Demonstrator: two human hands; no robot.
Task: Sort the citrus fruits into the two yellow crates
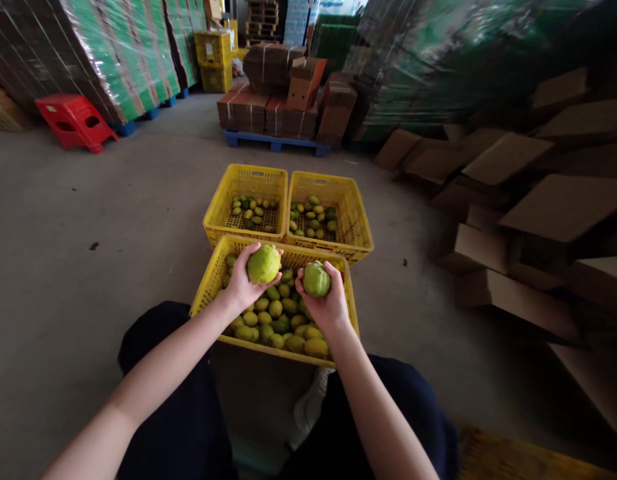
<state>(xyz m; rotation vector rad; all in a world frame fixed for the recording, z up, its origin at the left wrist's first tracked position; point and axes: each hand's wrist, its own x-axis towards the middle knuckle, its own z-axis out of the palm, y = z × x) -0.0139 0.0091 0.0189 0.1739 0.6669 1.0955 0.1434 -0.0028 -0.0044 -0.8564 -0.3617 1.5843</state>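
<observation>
My left hand (243, 280) is closed around a yellow-green lemon (263, 264), held above the near crate. In my right hand (329, 307) sits a greener, bumpy lemon (317, 279), with the fingers curled round its sides. Below both hands stands a yellow plastic crate (283, 353) filled with many green and yellow lemons (275, 309). Beyond it, side by side, are a left yellow crate (215, 207) and a right yellow crate (361, 213). Each of these has a thin layer of lemons on its bottom.
Loose cardboard boxes (518, 300) are heaped at the right. A blue pallet (277, 143) with bundled flat cartons (243, 110) stands ahead. A red stool (77, 123) is at the far left, beside wrapped green stacks (123, 60). Stacked yellow crates (214, 60) stand at the back.
</observation>
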